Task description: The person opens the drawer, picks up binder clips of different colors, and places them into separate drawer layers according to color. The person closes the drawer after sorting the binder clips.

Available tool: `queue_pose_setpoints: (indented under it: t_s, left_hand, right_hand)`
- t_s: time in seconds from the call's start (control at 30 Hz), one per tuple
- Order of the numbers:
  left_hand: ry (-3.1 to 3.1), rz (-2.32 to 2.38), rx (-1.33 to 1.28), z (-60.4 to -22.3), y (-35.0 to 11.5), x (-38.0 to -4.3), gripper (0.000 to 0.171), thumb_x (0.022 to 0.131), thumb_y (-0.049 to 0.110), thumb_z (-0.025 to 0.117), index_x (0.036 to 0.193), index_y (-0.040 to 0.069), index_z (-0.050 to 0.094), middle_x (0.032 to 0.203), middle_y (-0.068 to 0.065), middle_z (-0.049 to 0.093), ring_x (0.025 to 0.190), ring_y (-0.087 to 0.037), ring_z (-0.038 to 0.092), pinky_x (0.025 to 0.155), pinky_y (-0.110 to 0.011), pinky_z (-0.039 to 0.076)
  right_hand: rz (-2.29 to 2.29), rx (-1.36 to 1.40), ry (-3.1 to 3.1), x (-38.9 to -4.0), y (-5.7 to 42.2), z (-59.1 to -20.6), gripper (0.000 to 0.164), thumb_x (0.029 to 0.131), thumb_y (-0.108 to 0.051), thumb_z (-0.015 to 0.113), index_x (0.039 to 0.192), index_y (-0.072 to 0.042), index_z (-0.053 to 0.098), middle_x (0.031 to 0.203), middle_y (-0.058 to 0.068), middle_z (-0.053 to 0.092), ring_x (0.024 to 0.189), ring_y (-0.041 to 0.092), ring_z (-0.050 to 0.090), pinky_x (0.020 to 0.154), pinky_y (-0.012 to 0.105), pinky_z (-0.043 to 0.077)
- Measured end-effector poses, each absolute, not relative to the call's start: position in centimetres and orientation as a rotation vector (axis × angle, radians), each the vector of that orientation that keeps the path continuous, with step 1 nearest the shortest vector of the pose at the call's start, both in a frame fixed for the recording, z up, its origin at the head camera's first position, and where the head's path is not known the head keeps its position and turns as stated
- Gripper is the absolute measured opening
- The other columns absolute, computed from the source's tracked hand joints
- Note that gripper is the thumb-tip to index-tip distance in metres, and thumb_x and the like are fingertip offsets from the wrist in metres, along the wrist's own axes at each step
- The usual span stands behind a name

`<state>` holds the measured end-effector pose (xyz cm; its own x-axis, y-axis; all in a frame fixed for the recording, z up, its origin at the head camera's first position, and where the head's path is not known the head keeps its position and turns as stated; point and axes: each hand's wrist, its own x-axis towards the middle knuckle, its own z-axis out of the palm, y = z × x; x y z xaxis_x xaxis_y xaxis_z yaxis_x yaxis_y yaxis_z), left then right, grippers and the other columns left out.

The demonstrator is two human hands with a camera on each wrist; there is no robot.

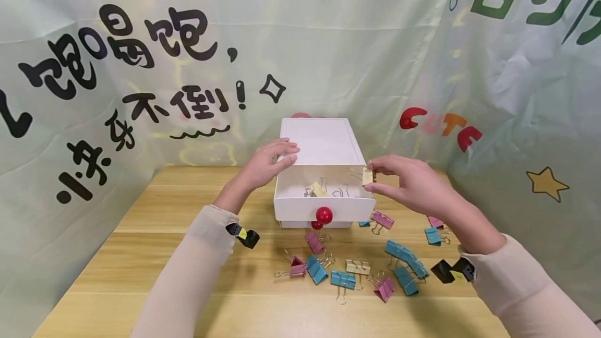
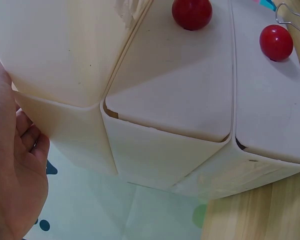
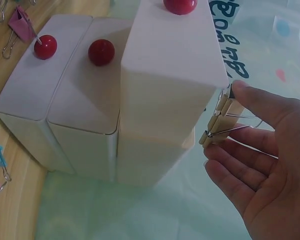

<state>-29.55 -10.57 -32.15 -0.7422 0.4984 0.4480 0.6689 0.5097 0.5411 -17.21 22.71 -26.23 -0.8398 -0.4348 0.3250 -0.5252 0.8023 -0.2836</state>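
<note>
The pulled-out white plastic drawer [image 1: 298,209] offers access from above, though the white boxy cabinet [image 1: 321,141] roofs its rear. The right hand [image 1: 415,181], with a cream metal binder clip [image 1: 368,177], blocks its right rim; blue and pink metal binder clips [image 1: 316,269] obstruct the wooden surface [image 1: 263,306] in front.

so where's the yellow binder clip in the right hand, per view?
Head: clip right of centre, near the open drawer.
Left wrist: not in it.
Right wrist: clip right of centre, in the right hand.
Shared landmark: the white drawer unit, in all three views.
</note>
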Motion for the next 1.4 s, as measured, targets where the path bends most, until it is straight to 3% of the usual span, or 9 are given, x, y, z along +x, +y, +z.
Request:
queue_pose_setpoints:
  t_s: [0.2, 0.47, 0.87, 1.03, 1.2, 1.4]
  left_hand:
    - [-2.516, -1.052, -0.994, -32.2, -10.5, -29.6, 0.041, 0.1, 0.039, 0.053, 0.129, 0.013, 0.065, 0.14, -0.002, 0.055, 0.139, -0.017, 0.036, 0.116, -0.042, 0.025]
    - [-2.514, -1.051, -0.994, -32.2, -10.5, -29.7, 0.041, 0.1, 0.038, 0.053, 0.129, 0.011, 0.064, 0.14, -0.003, 0.055, 0.14, -0.018, 0.035, 0.116, -0.043, 0.025]
    - [-2.515, -1.046, -0.992, -32.3, -10.5, -29.7, 0.041, 0.1, 0.039, 0.053, 0.129, 0.013, 0.064, 0.14, -0.001, 0.055, 0.14, -0.017, 0.035, 0.116, -0.043, 0.024]
    - [-2.511, -1.044, -0.997, -32.1, -10.5, -29.7, 0.041, 0.1, 0.039, 0.053, 0.13, 0.013, 0.064, 0.14, -0.002, 0.055, 0.14, -0.018, 0.035, 0.116, -0.044, 0.024]
    - [-2.516, -1.045, -0.992, -32.1, -10.5, -29.7, 0.042, 0.1, 0.04, 0.052, 0.13, 0.013, 0.064, 0.14, -0.002, 0.055, 0.14, -0.018, 0.035, 0.116, -0.045, 0.024]
    - [-2.525, -1.035, -0.991, -32.3, -10.4, -29.8, 0.042, 0.1, 0.04, 0.052, 0.13, 0.013, 0.064, 0.141, -0.002, 0.055, 0.14, -0.018, 0.035, 0.116, -0.045, 0.024]
  right_hand:
    - [0.502, 0.763, -2.772, -17.7, 22.2, -26.1, 0.053, 0.089, -0.047, 0.069, 0.126, -0.01, 0.063, 0.12, 0.007, 0.066, 0.109, 0.027, 0.062, 0.089, 0.052, 0.051]
    - [0.377, 0.861, -2.79, -18.8, 21.0, -26.0, 0.048, 0.087, -0.035, 0.075, 0.123, -0.006, 0.063, 0.117, 0.008, 0.066, 0.107, 0.027, 0.063, 0.09, 0.051, 0.051]
    - [0.285, 0.903, -2.791, -19.5, 20.3, -26.2, 0.043, 0.083, -0.03, 0.08, 0.117, -0.006, 0.069, 0.109, 0.006, 0.061, 0.076, 0.015, 0.059, 0.068, 0.033, 0.054]
    - [0.148, 0.933, -2.764, -19.7, 20.0, -26.2, 0.042, 0.081, -0.029, 0.081, 0.115, -0.006, 0.07, 0.104, 0.004, 0.063, 0.071, 0.012, 0.058, 0.066, 0.032, 0.054]
    - [0.006, 0.961, -2.762, -19.5, 19.4, -26.1, 0.04, 0.081, -0.027, 0.081, 0.115, -0.008, 0.071, 0.099, 0.003, 0.066, 0.073, 0.015, 0.062, 0.066, 0.035, 0.055]
    - [0.007, 0.99, -2.764, -19.2, 19.1, -25.9, 0.03, 0.084, -0.019, 0.078, 0.112, -0.009, 0.073, 0.104, 0.006, 0.069, 0.09, 0.025, 0.068, 0.075, 0.044, 0.057]
